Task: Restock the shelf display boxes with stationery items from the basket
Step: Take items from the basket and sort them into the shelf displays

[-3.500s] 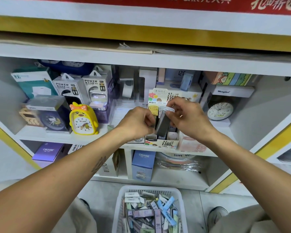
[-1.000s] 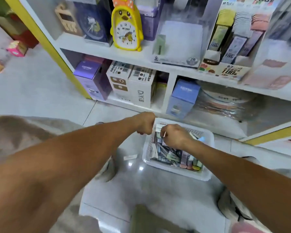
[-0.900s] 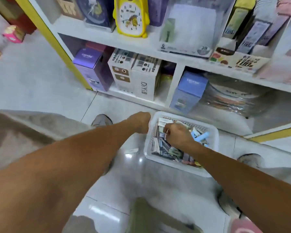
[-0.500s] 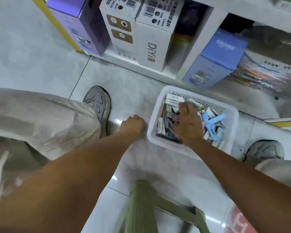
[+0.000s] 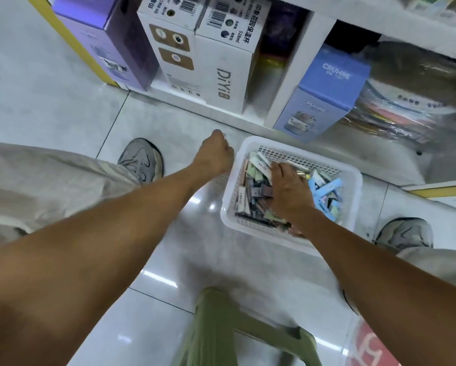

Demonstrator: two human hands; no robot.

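A white perforated plastic basket (image 5: 351,180) sits on the pale glossy tiled floor (image 5: 63,107) just before the bottom white shelf (image 5: 295,83), heaped with small slim stationery packs (image 5: 250,204) in grey, pink, green and blue. The right hand (image 5: 290,192) lies palm-down inside it, fingers spread over the packs; whether it grasps one I cannot tell. The left hand (image 5: 216,151) hovers just left of the basket rim, fingers curled, holding nothing visible. Bare floor lies left of the basket; a green plastic stool (image 5: 221,326) stands nearer.

White perforated plastic basket (image 5: 349,196) on the tiled floor below the shelf, heaped with small pastel stationery packs (image 5: 250,196)
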